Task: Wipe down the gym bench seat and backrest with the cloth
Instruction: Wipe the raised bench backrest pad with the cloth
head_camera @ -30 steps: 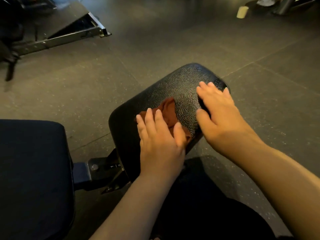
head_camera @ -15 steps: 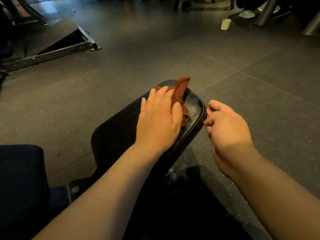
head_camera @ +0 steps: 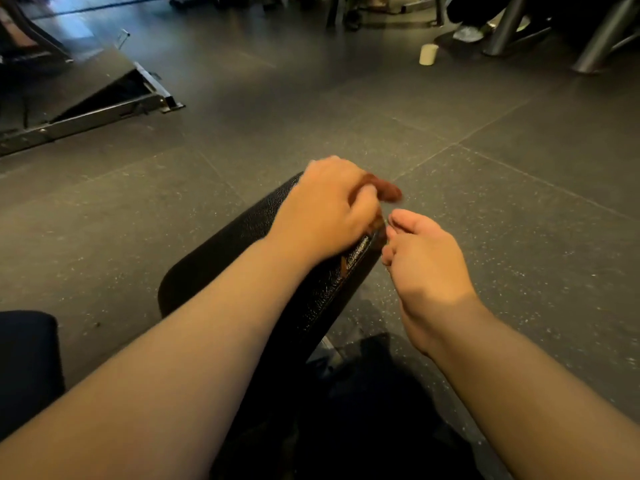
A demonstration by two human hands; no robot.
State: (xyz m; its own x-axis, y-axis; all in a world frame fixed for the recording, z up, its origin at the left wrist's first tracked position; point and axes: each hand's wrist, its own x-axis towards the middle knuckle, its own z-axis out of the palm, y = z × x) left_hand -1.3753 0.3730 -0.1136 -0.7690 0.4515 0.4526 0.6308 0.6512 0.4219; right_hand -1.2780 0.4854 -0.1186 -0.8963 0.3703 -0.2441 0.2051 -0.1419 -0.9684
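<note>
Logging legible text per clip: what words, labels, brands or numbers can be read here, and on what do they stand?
Nothing in this frame can be read.
On the side edge of the bench pad, a pale marking under the left hand that grips the cloth: perhaps a label, too blurred to read.
The cream cup on the floor: no print visible.

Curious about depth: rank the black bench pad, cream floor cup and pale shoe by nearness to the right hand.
1. Black bench pad, just left of the right hand.
2. Cream cup, far ahead on the floor.
3. Pale shoe, beyond it.
</note>
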